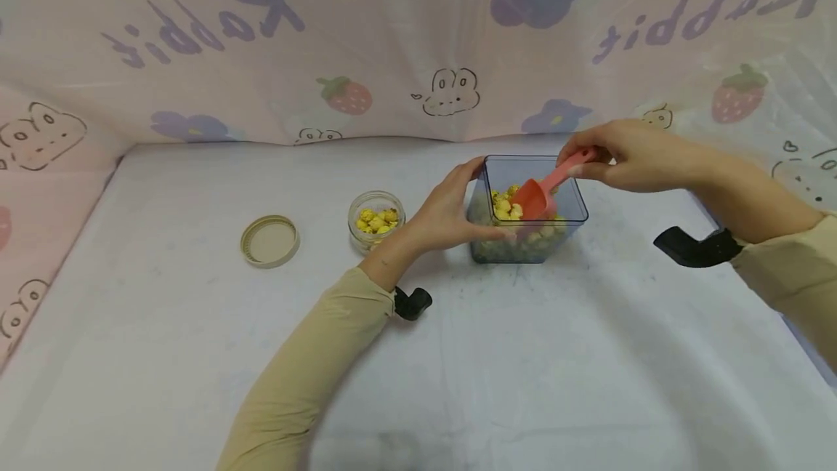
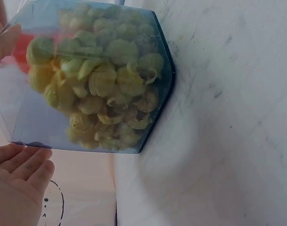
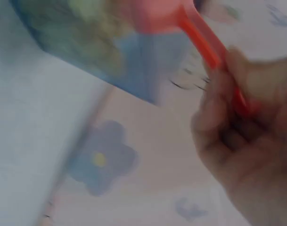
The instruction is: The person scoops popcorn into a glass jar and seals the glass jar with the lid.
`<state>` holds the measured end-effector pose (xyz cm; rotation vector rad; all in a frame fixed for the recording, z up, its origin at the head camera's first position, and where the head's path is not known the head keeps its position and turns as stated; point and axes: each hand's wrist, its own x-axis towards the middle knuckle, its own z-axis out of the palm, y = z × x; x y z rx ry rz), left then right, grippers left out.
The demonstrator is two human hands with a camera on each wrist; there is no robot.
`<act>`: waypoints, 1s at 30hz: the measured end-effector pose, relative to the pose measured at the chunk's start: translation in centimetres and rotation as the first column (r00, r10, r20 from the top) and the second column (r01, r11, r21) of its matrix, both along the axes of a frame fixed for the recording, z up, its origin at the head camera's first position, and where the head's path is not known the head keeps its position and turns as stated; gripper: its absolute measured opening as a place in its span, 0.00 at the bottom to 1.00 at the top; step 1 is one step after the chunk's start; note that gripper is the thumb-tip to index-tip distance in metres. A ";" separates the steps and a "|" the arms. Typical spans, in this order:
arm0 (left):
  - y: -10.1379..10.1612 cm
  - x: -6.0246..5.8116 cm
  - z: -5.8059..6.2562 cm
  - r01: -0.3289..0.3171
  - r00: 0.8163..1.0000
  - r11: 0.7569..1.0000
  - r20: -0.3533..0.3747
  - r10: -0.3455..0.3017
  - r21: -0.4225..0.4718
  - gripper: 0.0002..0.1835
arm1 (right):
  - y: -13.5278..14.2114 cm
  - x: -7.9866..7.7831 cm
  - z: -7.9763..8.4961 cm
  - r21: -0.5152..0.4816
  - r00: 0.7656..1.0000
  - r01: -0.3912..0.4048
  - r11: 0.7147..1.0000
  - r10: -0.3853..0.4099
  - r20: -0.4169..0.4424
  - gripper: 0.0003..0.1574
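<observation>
A clear bluish plastic container (image 1: 506,251) partly filled with yellow popcorn (image 2: 103,84) stands on the table. My left hand (image 1: 439,213) holds it from the left, thumb along the front wall and fingers at the left side; in the left wrist view the fingers (image 2: 25,165) lie fairly straight against it. My right hand (image 1: 631,155) grips the handle of a pink-red scoop (image 1: 532,198), whose bowl is down inside the container among the popcorn. The right wrist view, though blurred, shows the fingers curled round the scoop's handle (image 3: 200,40).
Left of the container stands a round clear jar (image 1: 356,238) with some yellow popcorn in it. Farther left lies a round lid (image 1: 269,242) on the white-covered table (image 1: 523,369). A pink printed curtain (image 1: 405,27) hangs behind the table.
</observation>
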<state>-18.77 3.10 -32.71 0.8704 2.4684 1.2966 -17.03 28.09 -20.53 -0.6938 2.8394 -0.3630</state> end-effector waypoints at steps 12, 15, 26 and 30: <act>-0.1 0.0 -0.2 -0.013 1.000 1.000 0.005 0.013 0.005 0.61 | 0.5 2.2 -4.7 -0.294 0.984 0.172 0.940 -0.174 0.018 0.13; -0.1 0.0 -0.3 -0.016 1.000 1.000 0.007 0.016 0.018 0.62 | 0.3 2.4 -5.0 -0.327 0.979 0.196 0.925 -0.201 0.019 0.13; 0.0 0.0 -0.3 -0.015 1.000 1.000 0.001 0.015 0.018 0.60 | 1.0 3.4 -6.6 -0.513 0.966 0.252 0.821 -0.242 0.087 0.15; 0.1 0.0 -0.4 -0.012 1.000 1.000 0.001 0.012 0.010 0.61 | 1.1 3.4 -6.7 -0.514 0.951 0.307 0.801 -0.283 0.126 0.16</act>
